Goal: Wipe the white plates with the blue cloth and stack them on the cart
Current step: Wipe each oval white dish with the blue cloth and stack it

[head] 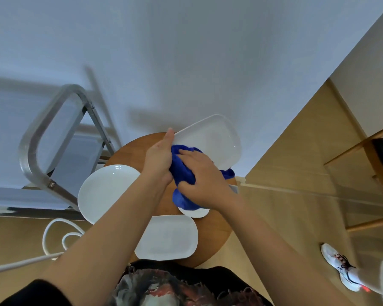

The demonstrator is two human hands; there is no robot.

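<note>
My left hand (pixel 158 161) holds a white rectangular plate (pixel 215 141) by its left edge, raised above a round wooden table (pixel 215 230). My right hand (pixel 199 175) grips the bunched blue cloth (pixel 182 171) against the plate's near side. On the table lie a round white plate (pixel 104 191) at the left, a rounded rectangular white plate (pixel 168 238) at the front, and a small white dish (pixel 195 212) partly hidden under the cloth. The metal cart (pixel 47 138) stands at the left, and a white plate edge (pixel 51 171) shows on its shelf.
A white wall fills the background. A white cable (pixel 55 235) coils on the wooden floor left of the table. Another person's white shoe (pixel 341 267) is at the lower right, and wooden furniture (pixel 367 151) stands at the right.
</note>
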